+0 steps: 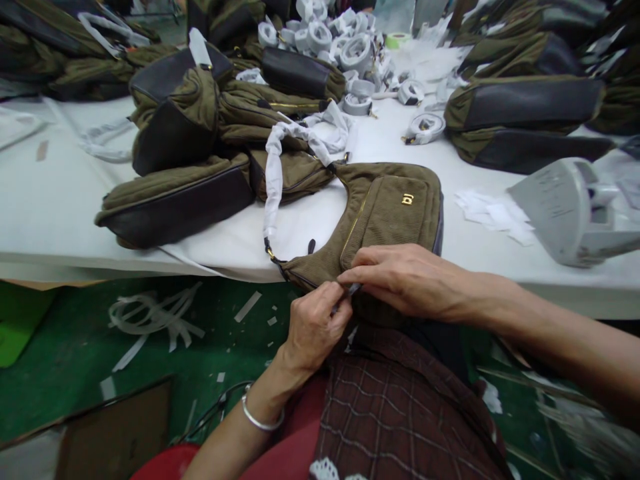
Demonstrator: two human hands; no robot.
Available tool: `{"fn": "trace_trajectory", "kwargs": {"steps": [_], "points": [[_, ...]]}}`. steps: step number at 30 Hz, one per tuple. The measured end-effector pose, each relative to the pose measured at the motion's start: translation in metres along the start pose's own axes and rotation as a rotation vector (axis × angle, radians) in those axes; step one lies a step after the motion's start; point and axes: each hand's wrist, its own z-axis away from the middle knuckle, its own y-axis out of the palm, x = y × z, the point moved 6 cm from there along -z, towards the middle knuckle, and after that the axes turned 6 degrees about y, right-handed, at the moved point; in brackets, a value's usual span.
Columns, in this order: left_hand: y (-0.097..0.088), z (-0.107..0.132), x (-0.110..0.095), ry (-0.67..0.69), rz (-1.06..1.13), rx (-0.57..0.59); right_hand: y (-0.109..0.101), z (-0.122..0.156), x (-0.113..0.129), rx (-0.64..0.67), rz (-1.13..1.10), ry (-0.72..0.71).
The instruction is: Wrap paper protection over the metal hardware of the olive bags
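Note:
An olive corduroy handbag [395, 220] with dark trim, a gold-coloured zipper and a gold emblem lies at the table's near edge. Its strap [274, 177], wrapped in white material, arches to the left. My left hand [320, 323] is closed at the bag's near edge; a small greyish thing shows by its fingertips, too hidden to name. From the right, my right hand [405, 280] lies over the bag's lower part, its fingers closed on the edge. The fingertips of both hands meet there. A black zipper pull [311, 246] is beside the bag's curved opening.
More olive bags [175, 200] are piled to the left, others [530, 107] to the right. Rolled white-wrapped straps [357, 53] fill the table's back. A grey tape dispenser [565, 207] stands right, near white paper slips [495, 212]. Strip scraps [155, 313] litter the green floor.

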Motion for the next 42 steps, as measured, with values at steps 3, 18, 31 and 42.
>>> {"fn": "trace_trajectory", "kwargs": {"steps": [3,18,31,42], "points": [[0.001,-0.001,-0.001,0.019,-0.009,0.010,-0.002,-0.002,-0.004,-0.006,-0.040,0.046],[-0.003,-0.007,-0.004,-0.047,0.016,0.008,0.005,-0.010,-0.019,-0.017,-0.163,0.265],[-0.001,-0.010,-0.012,0.032,-0.128,0.026,0.010,-0.006,-0.027,0.040,-0.385,0.576],[-0.001,-0.015,0.011,-0.340,0.402,0.140,-0.003,0.012,0.019,-0.310,0.459,-0.424]]}}
